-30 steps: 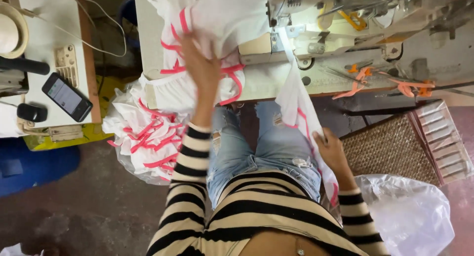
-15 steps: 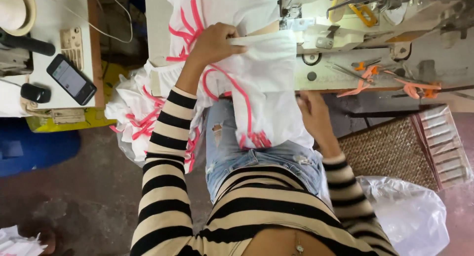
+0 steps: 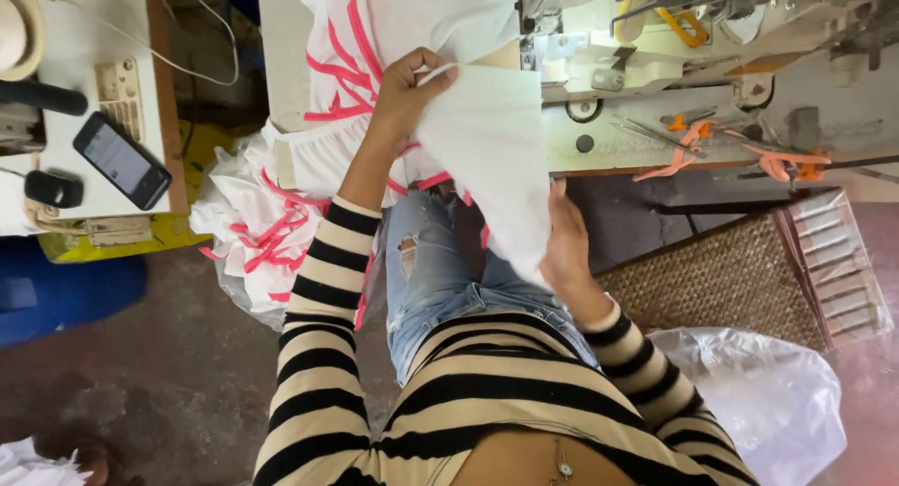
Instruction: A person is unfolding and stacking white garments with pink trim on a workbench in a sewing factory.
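A white piece of fabric (image 3: 492, 158) is stretched between my two hands above my lap. My left hand (image 3: 405, 91) pinches its upper corner near the edge of the sewing table (image 3: 281, 65). Lower down, my right hand (image 3: 567, 247) grips the bottom edge of the same piece. More white garments with pink trim (image 3: 346, 55) lie on the table under and behind my left hand. The sewing machine (image 3: 609, 46) stands just to the right of the raised fabric.
A heap of white and pink garments (image 3: 253, 228) spills off the table's left side. A phone (image 3: 122, 160) lies on a side table at left. A woven basket (image 3: 740, 280), a clear plastic bag (image 3: 758, 402) and pink scraps (image 3: 698, 144) are at right.
Both hands have lifted a plain white piece clear of the pink-trimmed pile. The left hand moved up toward the machine, and the right hand came up from my lap to the fabric's lower edge.
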